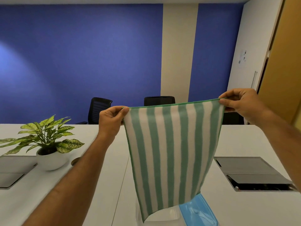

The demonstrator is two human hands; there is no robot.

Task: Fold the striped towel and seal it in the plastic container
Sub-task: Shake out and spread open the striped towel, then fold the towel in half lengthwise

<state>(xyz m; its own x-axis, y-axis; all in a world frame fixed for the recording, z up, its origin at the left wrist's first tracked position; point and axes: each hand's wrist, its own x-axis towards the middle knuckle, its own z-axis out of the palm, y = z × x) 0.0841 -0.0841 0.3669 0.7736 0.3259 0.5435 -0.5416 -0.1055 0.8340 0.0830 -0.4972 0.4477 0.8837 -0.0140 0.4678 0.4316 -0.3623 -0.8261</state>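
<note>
While held aloft, striped towel (169,149) unfolded

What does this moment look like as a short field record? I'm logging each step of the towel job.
towel: striped towel, green and white, unfolded, hanging in the air
left hand: left hand pinches the top left corner
right hand: right hand pinches the top right corner
container: plastic container, clear, on the table below the towel, partly hidden
lid: blue lid beside the container, not on it
table: white table
other: potted plant at left
fold: not yet begun
</note>
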